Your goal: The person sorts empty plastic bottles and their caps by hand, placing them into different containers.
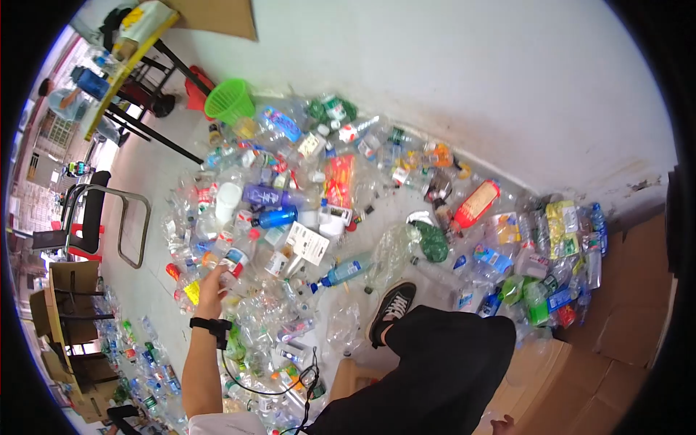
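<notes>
My left hand (212, 288), with a black band at its wrist, reaches into a spread of plastic bottles on the floor. Its fingers are closed at the lower end of a clear plastic bottle (234, 260) with a red and white label; part of the grip is hidden. Beside it lies a bottle with a yellow label (191, 291). At the bottom edge, only the fingertips of my right hand (502, 425) show, apart and holding nothing visible, near a cardboard box (540, 380).
Bottles surround my shoe (395, 308). A green basket (229, 101) stands by the white wall (449, 65). On the left are a black chair (93, 217), a yellow-edged table (119, 83) and cardboard boxes (72, 290). A cable (272, 393) hangs near my left arm.
</notes>
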A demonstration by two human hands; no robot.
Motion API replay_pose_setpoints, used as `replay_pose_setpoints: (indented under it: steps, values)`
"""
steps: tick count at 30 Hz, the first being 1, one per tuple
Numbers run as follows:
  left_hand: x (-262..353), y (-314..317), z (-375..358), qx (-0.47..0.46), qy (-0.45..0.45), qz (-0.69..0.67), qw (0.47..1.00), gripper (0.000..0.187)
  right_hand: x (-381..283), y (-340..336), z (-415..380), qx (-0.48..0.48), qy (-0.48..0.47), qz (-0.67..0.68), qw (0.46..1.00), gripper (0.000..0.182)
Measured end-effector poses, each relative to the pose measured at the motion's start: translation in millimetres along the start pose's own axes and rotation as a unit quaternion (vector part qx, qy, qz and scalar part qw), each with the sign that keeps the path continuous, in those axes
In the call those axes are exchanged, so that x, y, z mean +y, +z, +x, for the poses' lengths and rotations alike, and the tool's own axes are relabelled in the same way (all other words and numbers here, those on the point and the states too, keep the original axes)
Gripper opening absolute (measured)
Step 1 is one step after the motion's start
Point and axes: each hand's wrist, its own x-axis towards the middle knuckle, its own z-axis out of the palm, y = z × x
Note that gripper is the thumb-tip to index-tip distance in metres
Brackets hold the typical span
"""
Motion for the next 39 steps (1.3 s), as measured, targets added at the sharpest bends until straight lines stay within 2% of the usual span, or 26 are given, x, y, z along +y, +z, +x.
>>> replay_pose_setpoints:
  steps: [2, 4, 5, 6, 7, 8, 9, 11, 15, 16, 19, 21, 22, 23, 24, 26, 27, 29, 34, 35, 37, 38, 39]
  values:
    - [17, 20, -26, -0.098, 0.049, -0.095, 0.989, 0.034, 3, -4, 13, 0.043, -0.028, 0.099, 0.994, 0.056]
    - [36, 46, -46, -0.148, 0.089, -0.136, 0.976, 0.028, -13, -22, 26, 0.090, -0.035, 0.083, 0.992, 0.054]
    - [50, 62, -58, -0.201, 0.108, -0.163, 0.960, 0.026, -10, -30, 32, 0.116, -0.048, 0.071, 0.990, 0.054]
    - [66, 80, -70, -0.258, 0.128, -0.187, 0.939, 0.025, 5, -30, 57, 0.154, -0.071, 0.183, 0.968, 0.055]
    - [82, 98, -83, -0.323, 0.146, -0.204, 0.912, 0.040, 26, -26, 76, 0.193, -0.091, 0.292, 0.932, 0.057]
    - [102, 119, -106, -0.351, 0.161, -0.200, 0.900, 0.040, 7, -34, 61, 0.210, -0.097, 0.327, 0.916, 0.056]
    - [121, 139, -138, -0.401, 0.183, -0.215, 0.872, 0.042, -41, -53, 36, 0.228, -0.100, 0.360, 0.899, 0.056]
    - [151, 175, -184, -0.503, 0.196, -0.229, 0.810, 0.049, -72, -71, 18, 0.255, -0.134, 0.385, 0.877, 0.047]
    - [178, 235, -304, -0.603, 0.237, -0.208, 0.733, 0.050, -140, -107, -41, 0.254, -0.195, 0.472, 0.821, 0.044]
    - [178, 251, -335, -0.630, 0.233, -0.197, 0.714, 0.051, -147, -112, -44, 0.233, -0.253, 0.503, 0.793, 0.044]
    - [166, 295, -417, -0.703, 0.204, -0.177, 0.658, 0.054, -180, -137, -81, 0.126, -0.286, 0.585, 0.749, 0.047]
    - [136, 321, -471, -0.693, 0.250, -0.117, 0.665, 0.052, -184, -142, -81, 0.082, -0.293, 0.628, 0.716, 0.053]
    - [115, 337, -489, -0.716, 0.243, -0.103, 0.646, 0.052, -184, -146, -79, 0.052, -0.296, 0.634, 0.712, 0.059]
    - [89, 354, -501, -0.691, 0.301, -0.066, 0.654, 0.051, -182, -145, -74, 0.030, -0.294, 0.651, 0.699, 0.062]
    - [69, 363, -515, -0.658, 0.361, -0.032, 0.660, 0.051, -183, -148, -77, 0.019, -0.285, 0.680, 0.675, 0.063]
    - [34, 359, -561, -0.686, 0.362, -0.047, 0.629, 0.052, -176, -150, -76, 0.019, -0.272, 0.713, 0.646, 0.063]
    - [17, 366, -561, -0.675, 0.406, -0.002, 0.616, 0.053, -172, -148, -73, 0.033, -0.266, 0.717, 0.644, 0.063]
    - [-17, 370, -574, -0.710, 0.399, -0.034, 0.579, 0.055, -157, -144, -68, 0.044, -0.251, 0.744, 0.618, 0.067]
    - [-76, 377, -579, -0.758, 0.370, 0.020, 0.537, 0.062, -119, -135, -79, 0.091, -0.247, 0.731, 0.629, 0.058]
    - [-78, 375, -579, -0.757, 0.367, 0.021, 0.540, 0.062, -111, -127, -77, 0.140, -0.236, 0.693, 0.666, 0.059]
    - [-76, 370, -581, -0.746, 0.431, 0.094, 0.499, 0.071, -99, -118, -82, 0.232, -0.203, 0.602, 0.737, 0.062]
    - [-71, 366, -582, -0.734, 0.462, 0.130, 0.480, 0.076, -92, -112, -84, 0.224, -0.206, 0.600, 0.740, 0.062]
    - [-66, 362, -586, -0.723, 0.480, 0.136, 0.478, 0.069, -84, -104, -85, 0.280, -0.191, 0.518, 0.785, 0.066]
